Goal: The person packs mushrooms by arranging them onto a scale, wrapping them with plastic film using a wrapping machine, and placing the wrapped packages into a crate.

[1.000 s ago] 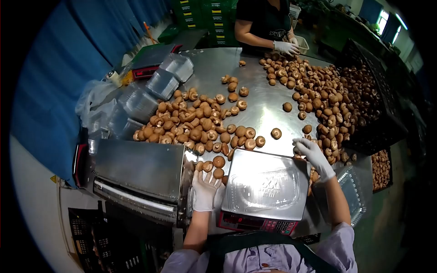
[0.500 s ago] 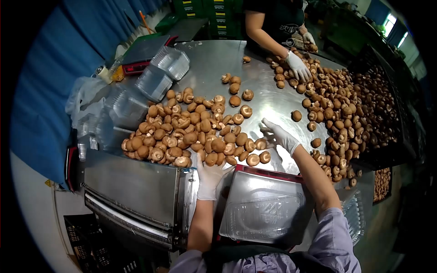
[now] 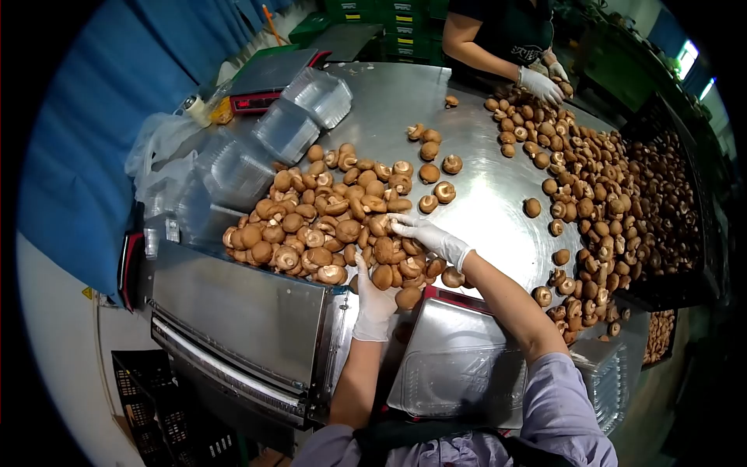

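A heap of brown mushrooms [image 3: 311, 222] covers the left part of the steel table. At its front edge my gloved left hand [image 3: 376, 307] is open against the mushrooms, fingers pointing up and apart. My gloved right hand [image 3: 437, 240] reaches in from the right, its stretched fingers lying on mushrooms at the right side of the heap. Both hands stand on either side of a few mushrooms, with neither closed round one. Some fingertips are hidden among the caps. Below my right forearm is a scale with a clear plastic tray [image 3: 459, 377] on it.
A larger mushroom pile [image 3: 595, 202] spreads on the right beside a black crate [image 3: 689, 272]. Across the table a co-worker's gloved hand [image 3: 542, 84] touches mushrooms. Clear plastic containers [image 3: 286, 131] and another scale [image 3: 272, 78] stand at the left; a steel machine [image 3: 241, 303] lies front left.
My right hand has moved left from the heap's edge onto the mushrooms, and those at the front right are bunched closer. The co-worker's hand has drawn back. The view has shifted slightly.
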### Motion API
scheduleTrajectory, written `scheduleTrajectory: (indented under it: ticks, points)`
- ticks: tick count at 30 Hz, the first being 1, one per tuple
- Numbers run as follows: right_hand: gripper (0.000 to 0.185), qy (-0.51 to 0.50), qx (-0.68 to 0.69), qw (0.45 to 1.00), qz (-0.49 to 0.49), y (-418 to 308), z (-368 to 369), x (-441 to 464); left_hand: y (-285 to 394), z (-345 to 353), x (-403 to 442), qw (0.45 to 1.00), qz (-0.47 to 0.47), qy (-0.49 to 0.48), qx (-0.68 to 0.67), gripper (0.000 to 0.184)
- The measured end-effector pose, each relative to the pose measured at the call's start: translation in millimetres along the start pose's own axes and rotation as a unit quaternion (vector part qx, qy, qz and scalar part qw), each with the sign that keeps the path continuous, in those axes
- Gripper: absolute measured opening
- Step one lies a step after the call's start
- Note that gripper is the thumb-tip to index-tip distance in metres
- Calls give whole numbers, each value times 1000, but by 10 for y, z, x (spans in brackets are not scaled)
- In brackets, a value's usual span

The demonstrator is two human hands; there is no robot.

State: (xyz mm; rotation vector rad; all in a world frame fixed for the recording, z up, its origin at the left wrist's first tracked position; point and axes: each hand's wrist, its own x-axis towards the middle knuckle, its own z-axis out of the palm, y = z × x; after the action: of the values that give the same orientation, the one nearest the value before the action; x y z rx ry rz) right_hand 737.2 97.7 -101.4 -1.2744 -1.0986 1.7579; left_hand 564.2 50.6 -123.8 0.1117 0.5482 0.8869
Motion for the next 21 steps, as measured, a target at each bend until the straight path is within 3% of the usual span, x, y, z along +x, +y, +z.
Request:
scheduleTrajectory:
  ticks: [3, 7, 9, 10, 14, 17, 19, 21]
  points:
    - [64, -3, -33, 999, -17, 94, -36, -21, -36, 15, -4, 1000, 11, 19, 1, 75]
    - [66, -4, -45, 999, -3, 67, 58, -181, -12, -129, 95, 994, -19, 15, 108, 66]
    - [66, -11, -29, 999, -5, 153, -9, -260, 74, 187, -160, 979, -64, 79, 177, 63]
    - [64, -6, -68, 998, 12, 154, -16, -334, 85, 29, -136, 977, -95, 44, 184, 61]
    - [63, 17, -81, 996, 42, 121, 17, -503, -22, -59, -155, 964, -70, 72, 247, 67]
    - [68, 45, -119, 991, 29, 99, 47, -516, 7, 33, -128, 981, -87, 19, 172, 72]
    - [72, 60, -152, 986, 25, 84, 50, -494, 43, 67, -78, 981, -100, 28, 167, 75]
    - [76, 28, -67, 997, 18, 113, 50, -438, 45, 40, 31, 973, -114, 92, 181, 75]
